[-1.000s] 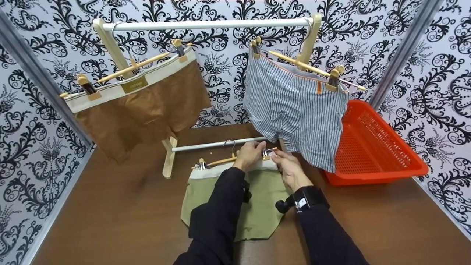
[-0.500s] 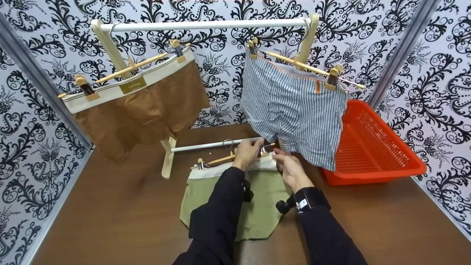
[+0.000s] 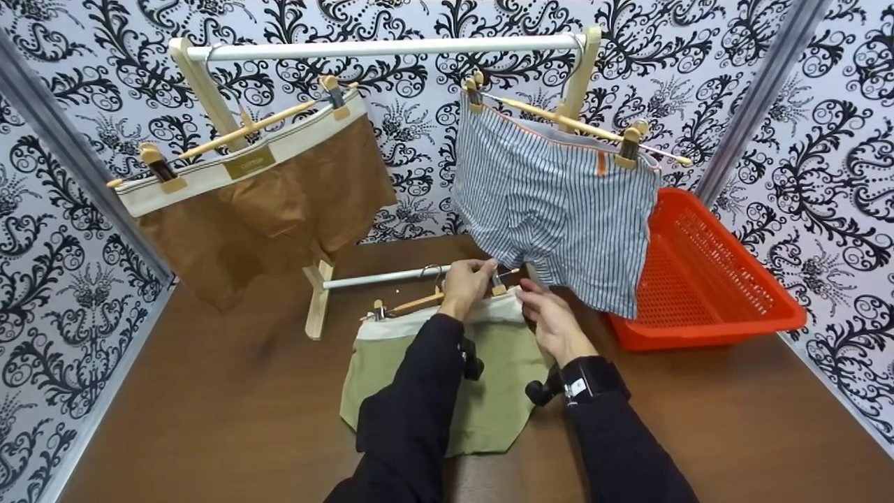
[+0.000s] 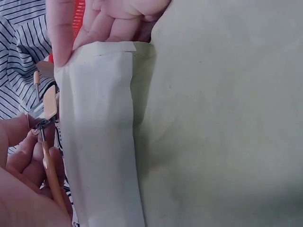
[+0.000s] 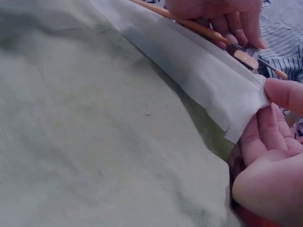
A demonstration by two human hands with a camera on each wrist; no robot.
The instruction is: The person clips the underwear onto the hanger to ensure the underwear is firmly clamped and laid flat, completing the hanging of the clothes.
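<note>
A pair of olive-green boxer briefs (image 3: 499,391) with a white waistband lies on the table. A wooden clip hanger (image 3: 413,303) lies along its top edge, and the hanger's left clip (image 3: 379,310) is on the waistband. My left hand (image 3: 466,288) pinches the right clip (image 4: 49,101) between thumb and fingers. In the left wrist view that clip stands at the waistband's edge; whether it bites the cloth I cannot tell. My right hand (image 3: 555,323) pinches the waistband's right corner (image 5: 255,97), thumb on top and fingers underneath.
Brown boxer briefs (image 3: 272,199) and striped boxer briefs (image 3: 552,202) hang by clip hangers from the rack's white top bar (image 3: 391,47). The rack's lower bar (image 3: 377,278) runs just behind the green pair. A red plastic basket (image 3: 705,335) stands at the right.
My right hand has moved from beside the right clip down to the waistband corner. My left hand has turned slightly about the clip, and the hanger's right end has shifted slightly back.
</note>
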